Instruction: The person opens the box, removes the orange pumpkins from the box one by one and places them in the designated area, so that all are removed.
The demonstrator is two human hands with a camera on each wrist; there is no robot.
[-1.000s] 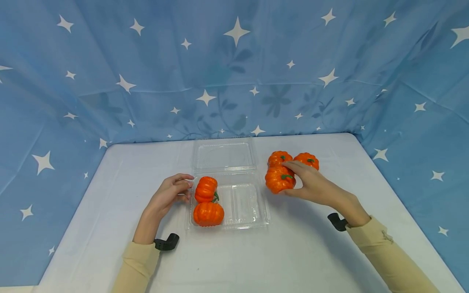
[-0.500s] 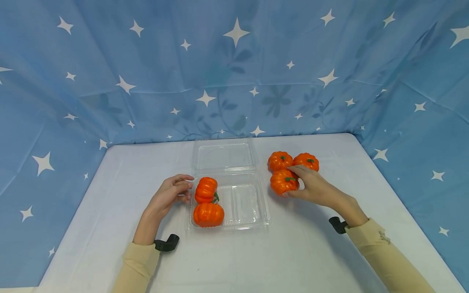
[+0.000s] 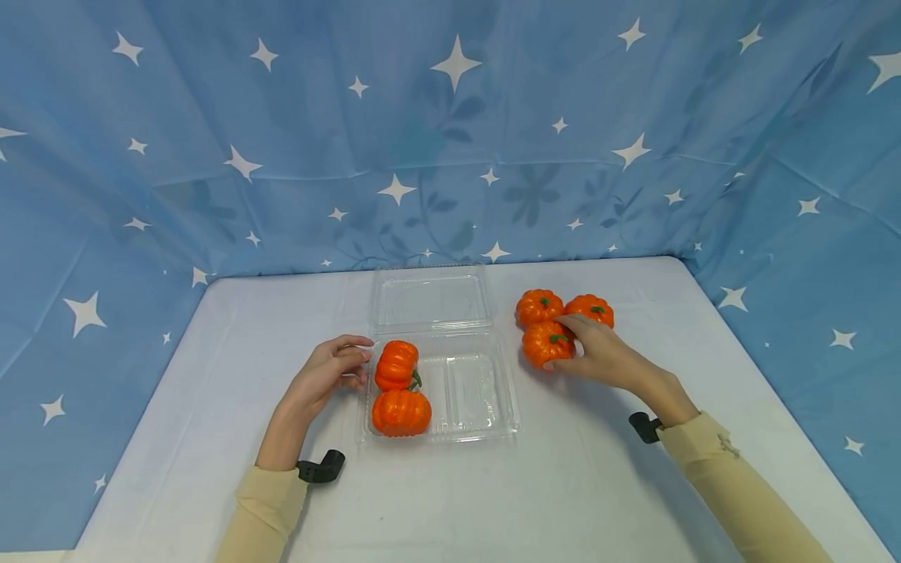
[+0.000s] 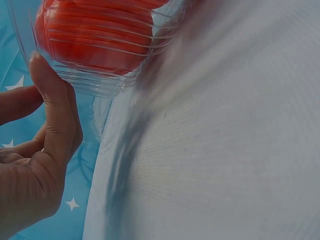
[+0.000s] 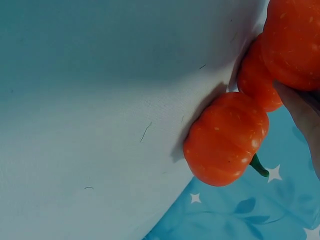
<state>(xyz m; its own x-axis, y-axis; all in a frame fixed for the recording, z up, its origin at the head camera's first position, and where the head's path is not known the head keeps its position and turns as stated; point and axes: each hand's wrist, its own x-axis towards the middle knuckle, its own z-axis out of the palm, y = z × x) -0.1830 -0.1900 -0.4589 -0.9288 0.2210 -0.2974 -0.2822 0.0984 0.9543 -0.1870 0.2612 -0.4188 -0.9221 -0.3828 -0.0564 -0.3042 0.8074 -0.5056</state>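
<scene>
My right hand [image 3: 601, 353] grips a small orange pumpkin [image 3: 547, 345] with a green stem, thumb at the near side and fingers at the far side. Two more pumpkins sit close behind it, the back-left pumpkin [image 3: 539, 307] and the back-right pumpkin [image 3: 591, 310]. My left hand [image 3: 327, 375] is at the left edge of a clear plastic clamshell box [image 3: 479, 391], a fingertip touching its rim in the left wrist view. Inside the box's left side are an upper pumpkin [image 3: 397, 365] and a lower pumpkin [image 3: 401, 413].
The box's lid [image 3: 431, 299] lies folded back behind it. A white-covered table [image 3: 450, 500] carries everything. Blue curtains [image 3: 450, 141] with white stars stand behind and at both sides. Each wrist wears a black camera, such as the left one [image 3: 322, 467].
My right hand has shifted the gripped pumpkin slightly right and lowered it beside the two pumpkins behind, more of which now shows. My left hand and the box have stayed still.
</scene>
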